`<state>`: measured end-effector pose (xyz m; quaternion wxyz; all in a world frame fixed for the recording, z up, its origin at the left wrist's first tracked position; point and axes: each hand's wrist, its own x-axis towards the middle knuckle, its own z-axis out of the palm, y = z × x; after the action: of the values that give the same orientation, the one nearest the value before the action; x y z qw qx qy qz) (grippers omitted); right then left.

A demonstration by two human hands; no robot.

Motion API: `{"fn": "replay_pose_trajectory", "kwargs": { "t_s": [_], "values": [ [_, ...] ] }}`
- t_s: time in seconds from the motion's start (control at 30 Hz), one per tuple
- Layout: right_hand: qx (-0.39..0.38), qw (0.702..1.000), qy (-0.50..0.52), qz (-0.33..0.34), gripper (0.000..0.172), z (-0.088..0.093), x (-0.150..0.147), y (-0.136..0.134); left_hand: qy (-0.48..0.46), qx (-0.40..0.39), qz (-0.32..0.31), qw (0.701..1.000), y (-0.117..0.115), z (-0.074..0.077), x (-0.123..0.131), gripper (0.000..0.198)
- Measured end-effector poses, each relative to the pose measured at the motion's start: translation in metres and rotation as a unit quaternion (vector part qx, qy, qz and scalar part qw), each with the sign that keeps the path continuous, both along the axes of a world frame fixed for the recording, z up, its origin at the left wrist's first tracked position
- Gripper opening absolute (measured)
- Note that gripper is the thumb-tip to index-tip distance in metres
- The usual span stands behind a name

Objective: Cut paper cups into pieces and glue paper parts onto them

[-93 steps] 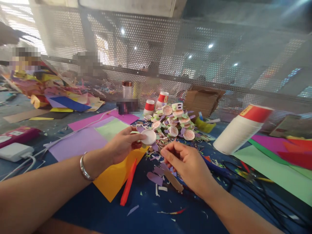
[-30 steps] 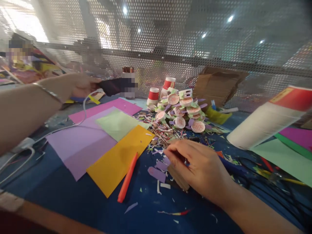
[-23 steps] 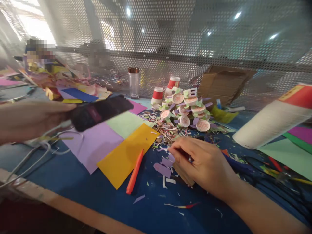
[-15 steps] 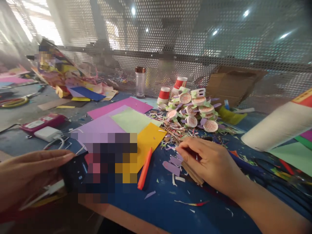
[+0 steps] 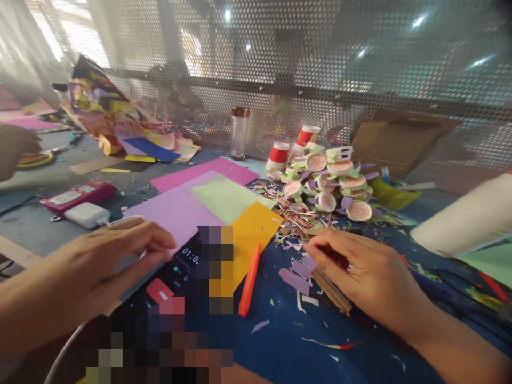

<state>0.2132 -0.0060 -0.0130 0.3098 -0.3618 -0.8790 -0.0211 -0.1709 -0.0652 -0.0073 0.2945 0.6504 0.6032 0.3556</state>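
My left hand (image 5: 124, 261) is closed at the upper left edge of a phone (image 5: 160, 290), thumb and fingers bent together. The phone's lit screen shows a clock and a red button; its lower right side is blurred out. My right hand (image 5: 356, 277) rests on the blue tabletop with curled fingers, thumb and forefinger nearly meeting. What lies inside its grip is hidden. A brown strip (image 5: 332, 290) shows beside its thumb, near purple paper cut-outs (image 5: 295, 280). Between the hands lies an orange marker (image 5: 250, 280).
Purple (image 5: 176, 205), pale green and yellow paper (image 5: 256, 234) sheets lie ahead. Paper scraps surround a heap of decorated white discs (image 5: 325, 201). Behind stand red-and-white cups (image 5: 278, 154) and a clear bottle (image 5: 239, 136). A white roll (image 5: 464, 229) is at right. Another person's hand (image 5: 16, 149) appears far left.
My left hand has moved right and forward along with the phone, whose screen now shows more. My right hand keeps its place by the brown strip. Another person's hand has entered at left.
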Motion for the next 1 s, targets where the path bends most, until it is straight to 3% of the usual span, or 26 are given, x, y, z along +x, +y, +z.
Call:
{"fn": "replay_pose_trajectory", "kwargs": {
  "t_s": [0.07,0.2,0.4,0.67,0.83,1.0],
  "values": [
    [0.005,1.0,0.0,0.0,0.014,0.0,0.0,0.0,0.143,0.097,-0.105,0.979,0.006,0.005,0.023,0.031],
    [0.008,1.0,-0.002,0.005,0.013,0.001,-0.001,0.0,0.164,0.123,-0.214,0.955,0.015,0.005,0.05,0.043],
    [0.016,1.0,-0.005,0.014,0.013,0.001,-0.001,0.0,0.197,0.136,-0.222,0.945,0.021,0.001,0.048,0.056],
    [0.012,1.0,-0.011,0.012,0.014,0.002,-0.001,-0.001,0.23,0.136,-0.232,0.935,0.019,-0.005,0.044,0.048],
    [0.008,1.0,-0.014,0.008,0.017,0.004,-0.002,-0.003,0.262,0.141,-0.262,0.918,0.016,0.002,0.045,0.04],
    [0.011,1.0,-0.019,0.006,0.018,0.005,-0.003,-0.002,0.28,0.173,-0.252,0.91,0.021,0.012,0.04,0.032]
  ]
}}
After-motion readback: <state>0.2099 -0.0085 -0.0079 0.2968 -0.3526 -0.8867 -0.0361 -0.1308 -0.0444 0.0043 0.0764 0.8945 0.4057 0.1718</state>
